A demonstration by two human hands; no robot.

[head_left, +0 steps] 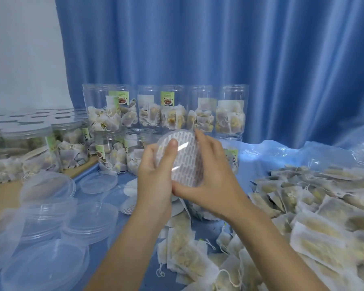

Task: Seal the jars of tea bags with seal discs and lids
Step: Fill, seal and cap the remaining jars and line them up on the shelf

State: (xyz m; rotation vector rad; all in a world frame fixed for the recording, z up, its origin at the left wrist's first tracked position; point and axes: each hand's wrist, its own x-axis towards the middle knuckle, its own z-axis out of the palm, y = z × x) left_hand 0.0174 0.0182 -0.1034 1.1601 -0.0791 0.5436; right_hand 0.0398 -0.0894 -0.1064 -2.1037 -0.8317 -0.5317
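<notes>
Both hands hold up a clear lid point(182, 158) with a patterned silver seal disc lying inside it, tilted toward me above the table's middle. My left hand point(156, 177) grips its left edge, thumb pressing on the disc. My right hand point(210, 175) curls round the right and lower edge. Behind stand several open jars of tea bags point(229, 114) without lids. Capped jars point(69, 141) stand at the left. Loose seal discs point(130, 190) lie on the blue cloth below the hands.
Several loose clear lids point(90, 221) lie at the left front. A large heap of loose tea bags point(303, 217) covers the right and front of the table. A blue curtain point(219, 49) hangs behind.
</notes>
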